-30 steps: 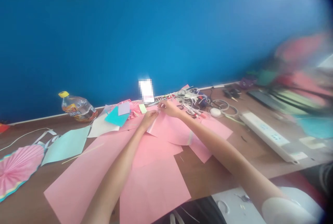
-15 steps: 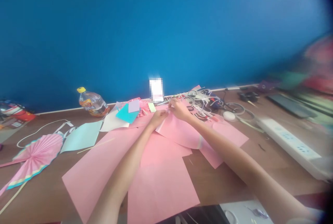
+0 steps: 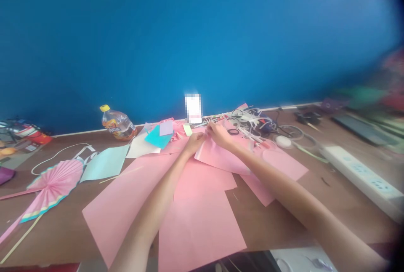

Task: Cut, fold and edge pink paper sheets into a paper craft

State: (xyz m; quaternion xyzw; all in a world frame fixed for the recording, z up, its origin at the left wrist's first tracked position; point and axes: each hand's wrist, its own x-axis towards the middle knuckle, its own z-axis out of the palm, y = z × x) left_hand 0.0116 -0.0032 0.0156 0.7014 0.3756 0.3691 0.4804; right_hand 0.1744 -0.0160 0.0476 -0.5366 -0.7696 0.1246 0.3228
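Close together near the back of the desk, both my hands pinch the edge of a pink sheet of paper [image 3: 221, 156]. My left hand [image 3: 196, 139] has its fingers closed at the sheet's left corner. My right hand [image 3: 218, 134] grips the same sheet just beside it, fingertips nearly touching the left ones. The sheet hangs tilted toward me, and its lower edge curves. Beneath my arms lie more pink sheets [image 3: 202, 225], overlapping one another. Exactly what the fingertips press is too small to make out.
Left are a pink folded fan [image 3: 59, 179], a pale blue sheet [image 3: 105, 162] and a drink bottle [image 3: 117, 124]. Teal paper [image 3: 159, 138] lies near the blue wall [image 3: 202, 32]. A tangle of white strips [image 3: 252, 120] and a white power strip [image 3: 362, 175] are at right.
The view has swung slightly left, so everything sits a little further right. Both hands keep hold of the pink sheet, and its free edge has shifted a little.
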